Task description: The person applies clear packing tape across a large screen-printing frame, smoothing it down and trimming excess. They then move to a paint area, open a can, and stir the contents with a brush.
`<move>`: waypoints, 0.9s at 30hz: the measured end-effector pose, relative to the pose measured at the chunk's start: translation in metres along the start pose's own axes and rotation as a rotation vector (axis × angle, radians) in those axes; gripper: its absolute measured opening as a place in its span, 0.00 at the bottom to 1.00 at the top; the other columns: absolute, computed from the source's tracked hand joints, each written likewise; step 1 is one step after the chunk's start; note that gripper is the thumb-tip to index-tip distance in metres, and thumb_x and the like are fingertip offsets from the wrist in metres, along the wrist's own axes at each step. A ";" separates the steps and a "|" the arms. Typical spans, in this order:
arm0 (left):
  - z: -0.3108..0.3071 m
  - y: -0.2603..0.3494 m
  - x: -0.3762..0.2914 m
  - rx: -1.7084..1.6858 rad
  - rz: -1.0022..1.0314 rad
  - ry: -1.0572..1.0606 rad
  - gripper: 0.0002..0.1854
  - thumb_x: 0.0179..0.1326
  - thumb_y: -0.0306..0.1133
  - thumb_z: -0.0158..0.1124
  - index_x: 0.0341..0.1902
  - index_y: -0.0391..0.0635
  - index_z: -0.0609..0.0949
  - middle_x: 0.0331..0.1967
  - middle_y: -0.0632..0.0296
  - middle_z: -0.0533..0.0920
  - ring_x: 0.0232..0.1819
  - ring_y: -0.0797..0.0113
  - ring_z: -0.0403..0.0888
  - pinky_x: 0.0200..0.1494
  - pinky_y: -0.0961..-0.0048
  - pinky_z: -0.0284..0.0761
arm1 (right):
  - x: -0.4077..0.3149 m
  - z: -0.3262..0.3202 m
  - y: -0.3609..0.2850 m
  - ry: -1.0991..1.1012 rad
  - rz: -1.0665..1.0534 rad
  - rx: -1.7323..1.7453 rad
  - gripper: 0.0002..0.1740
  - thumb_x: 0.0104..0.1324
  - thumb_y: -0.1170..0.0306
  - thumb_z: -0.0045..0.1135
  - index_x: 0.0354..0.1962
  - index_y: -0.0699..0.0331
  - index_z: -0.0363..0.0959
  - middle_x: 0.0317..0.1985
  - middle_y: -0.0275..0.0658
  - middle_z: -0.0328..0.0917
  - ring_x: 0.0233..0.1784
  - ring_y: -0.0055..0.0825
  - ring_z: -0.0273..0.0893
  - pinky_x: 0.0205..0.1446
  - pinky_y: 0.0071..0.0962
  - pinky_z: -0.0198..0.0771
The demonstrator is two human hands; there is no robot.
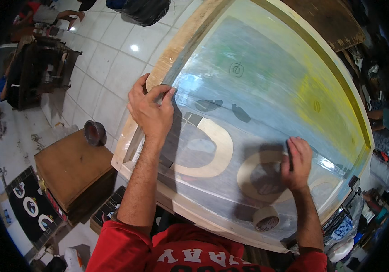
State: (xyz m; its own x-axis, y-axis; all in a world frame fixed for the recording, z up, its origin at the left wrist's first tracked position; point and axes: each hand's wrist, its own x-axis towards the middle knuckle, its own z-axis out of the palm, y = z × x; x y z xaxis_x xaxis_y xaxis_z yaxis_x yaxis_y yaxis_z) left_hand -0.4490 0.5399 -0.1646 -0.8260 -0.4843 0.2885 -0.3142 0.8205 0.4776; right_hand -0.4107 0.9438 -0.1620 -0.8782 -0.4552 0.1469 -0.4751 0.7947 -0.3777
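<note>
A large wooden-framed printing screen lies tilted before me, its translucent mesh stained blue, green and yellow. At its left rail is my left hand, thumb and index fingertips together by the rail's inner edge; whether something thin is between them is unclear. My right hand is over the mesh at the right, fingers curled, with a dark gap or thin item between thumb and fingers. Below that hand, a roll of tape rests on the mesh. A cream U-shape and a cream ring, partly shadowed, show near the hands.
Left of the screen, a bowl-like dark container sits on a brown box. Beyond it lies a black printed panel. A black bag stands on the tiled floor. Another person is at upper left. Clutter lines the right side.
</note>
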 end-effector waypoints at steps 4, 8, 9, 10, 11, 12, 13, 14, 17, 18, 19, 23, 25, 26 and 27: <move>-0.002 0.001 0.001 0.044 -0.006 -0.029 0.05 0.54 0.35 0.77 0.33 0.53 0.90 0.60 0.58 0.78 0.62 0.54 0.72 0.64 0.57 0.66 | 0.027 0.004 -0.030 0.157 -0.139 -0.026 0.32 0.48 0.79 0.62 0.55 0.68 0.75 0.56 0.48 0.74 0.61 0.52 0.72 0.65 0.51 0.68; -0.004 0.003 0.001 0.042 -0.020 -0.034 0.04 0.54 0.34 0.77 0.33 0.53 0.90 0.61 0.57 0.78 0.62 0.54 0.72 0.65 0.56 0.65 | 0.036 0.005 -0.030 -0.080 -0.179 0.096 0.33 0.49 0.78 0.61 0.57 0.71 0.74 0.60 0.49 0.72 0.62 0.52 0.71 0.66 0.51 0.68; -0.004 0.004 0.001 0.036 -0.026 -0.035 0.04 0.54 0.34 0.76 0.33 0.52 0.90 0.61 0.57 0.78 0.62 0.54 0.72 0.65 0.55 0.65 | 0.036 0.006 -0.030 -0.130 -0.187 0.104 0.33 0.50 0.78 0.60 0.58 0.71 0.73 0.61 0.49 0.71 0.62 0.51 0.71 0.66 0.50 0.68; -0.004 0.004 0.001 0.029 -0.032 -0.034 0.04 0.54 0.34 0.76 0.32 0.52 0.90 0.61 0.57 0.78 0.62 0.54 0.72 0.65 0.55 0.64 | 0.037 0.009 -0.031 -0.185 -0.193 0.124 0.34 0.51 0.78 0.60 0.59 0.72 0.73 0.62 0.49 0.70 0.63 0.51 0.71 0.66 0.50 0.69; -0.004 0.004 0.001 0.025 -0.032 -0.031 0.04 0.54 0.34 0.76 0.32 0.52 0.90 0.61 0.57 0.78 0.62 0.54 0.72 0.65 0.55 0.64 | 0.038 0.010 -0.032 -0.185 -0.191 0.115 0.34 0.51 0.78 0.60 0.60 0.72 0.72 0.62 0.49 0.71 0.63 0.52 0.71 0.66 0.49 0.69; -0.004 0.004 0.001 0.022 -0.031 -0.030 0.04 0.54 0.34 0.76 0.32 0.52 0.90 0.61 0.57 0.78 0.62 0.54 0.72 0.65 0.55 0.64 | 0.039 0.013 -0.034 -0.190 -0.184 0.118 0.35 0.52 0.78 0.60 0.61 0.72 0.71 0.62 0.49 0.71 0.64 0.52 0.70 0.66 0.49 0.69; -0.004 0.004 0.002 0.020 -0.029 -0.030 0.04 0.54 0.34 0.76 0.32 0.52 0.90 0.61 0.57 0.78 0.62 0.54 0.72 0.65 0.55 0.64 | 0.042 0.014 -0.037 -0.207 -0.168 0.125 0.35 0.52 0.78 0.60 0.62 0.72 0.70 0.62 0.48 0.71 0.64 0.52 0.70 0.67 0.48 0.69; -0.004 0.004 0.002 0.025 -0.023 -0.031 0.04 0.54 0.34 0.76 0.33 0.52 0.90 0.61 0.57 0.78 0.62 0.54 0.72 0.65 0.54 0.64 | 0.045 0.016 -0.040 -0.200 -0.183 0.113 0.36 0.53 0.77 0.60 0.62 0.71 0.69 0.62 0.48 0.71 0.64 0.52 0.70 0.66 0.48 0.70; -0.004 0.003 0.002 0.034 -0.013 -0.033 0.04 0.54 0.34 0.76 0.33 0.52 0.90 0.62 0.57 0.78 0.62 0.54 0.72 0.65 0.54 0.64 | 0.060 0.021 -0.049 -0.199 -0.222 0.118 0.37 0.53 0.77 0.61 0.63 0.72 0.68 0.62 0.48 0.70 0.64 0.51 0.70 0.66 0.47 0.71; -0.004 0.003 0.002 0.031 -0.017 -0.034 0.04 0.54 0.34 0.76 0.33 0.52 0.90 0.62 0.57 0.78 0.62 0.54 0.72 0.65 0.54 0.64 | 0.066 0.024 -0.053 -0.189 -0.248 0.138 0.36 0.53 0.77 0.62 0.63 0.72 0.68 0.62 0.48 0.70 0.64 0.51 0.70 0.66 0.46 0.72; -0.004 0.003 0.002 0.027 -0.021 -0.035 0.04 0.54 0.34 0.76 0.33 0.51 0.90 0.62 0.56 0.78 0.62 0.54 0.72 0.65 0.54 0.64 | 0.072 0.026 -0.056 -0.179 -0.274 0.157 0.36 0.53 0.78 0.62 0.63 0.73 0.68 0.62 0.48 0.70 0.64 0.50 0.70 0.66 0.46 0.72; -0.005 0.004 0.003 0.016 -0.016 -0.021 0.04 0.54 0.34 0.76 0.33 0.51 0.90 0.62 0.57 0.79 0.62 0.54 0.73 0.65 0.54 0.64 | 0.094 0.038 -0.070 -0.123 -0.389 0.222 0.35 0.53 0.80 0.60 0.62 0.74 0.67 0.63 0.48 0.69 0.64 0.49 0.71 0.65 0.44 0.74; -0.005 0.004 0.003 0.011 -0.022 -0.026 0.04 0.53 0.34 0.76 0.33 0.51 0.90 0.61 0.57 0.79 0.62 0.54 0.73 0.65 0.54 0.64 | 0.103 0.043 -0.075 -0.129 -0.414 0.213 0.35 0.54 0.80 0.60 0.62 0.75 0.66 0.62 0.48 0.69 0.64 0.48 0.71 0.65 0.44 0.74; -0.005 0.004 0.002 0.011 -0.020 -0.028 0.04 0.53 0.34 0.77 0.33 0.52 0.90 0.61 0.57 0.79 0.62 0.54 0.73 0.65 0.54 0.65 | 0.106 0.044 -0.076 -0.104 -0.433 0.230 0.35 0.54 0.79 0.60 0.62 0.75 0.66 0.62 0.48 0.69 0.64 0.48 0.71 0.65 0.44 0.74; -0.005 0.004 0.002 0.013 -0.021 -0.027 0.04 0.53 0.34 0.77 0.33 0.52 0.90 0.61 0.57 0.79 0.62 0.54 0.73 0.65 0.54 0.65 | 0.109 0.045 -0.077 -0.110 -0.446 0.231 0.35 0.54 0.79 0.60 0.62 0.75 0.66 0.62 0.48 0.69 0.65 0.48 0.71 0.65 0.43 0.74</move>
State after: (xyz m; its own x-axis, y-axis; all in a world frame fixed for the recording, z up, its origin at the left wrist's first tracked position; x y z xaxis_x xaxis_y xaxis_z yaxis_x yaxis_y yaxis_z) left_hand -0.4497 0.5405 -0.1582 -0.8318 -0.4927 0.2558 -0.3369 0.8143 0.4727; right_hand -0.4674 0.8145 -0.1582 -0.5761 -0.7792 0.2469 -0.7666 0.4101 -0.4941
